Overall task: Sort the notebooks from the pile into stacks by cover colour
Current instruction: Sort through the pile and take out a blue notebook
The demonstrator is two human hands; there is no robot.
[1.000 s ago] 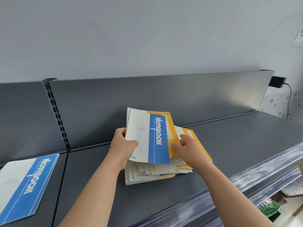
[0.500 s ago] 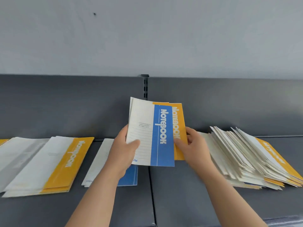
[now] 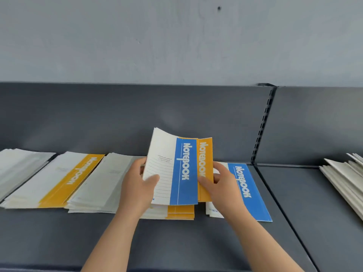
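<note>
I hold a small bunch of notebooks upright over the shelf. My left hand grips the front one, a blue-striped notebook, thumb on its white cover. My right hand pinches the yellow-striped notebook behind it. Below them lies a yellow stack. A blue notebook lies flat to the right. Another yellow stack sits to the left. The unsorted pile shows at the right edge.
The dark grey shelf has a back panel and a slotted upright between two sections. More pale stacks lie at the far left. A grey wall rises behind.
My view and both hands have swung left with the held notebooks. They now hover over the yellow stack instead of beside the pile, and the pile has slid to the right edge.
</note>
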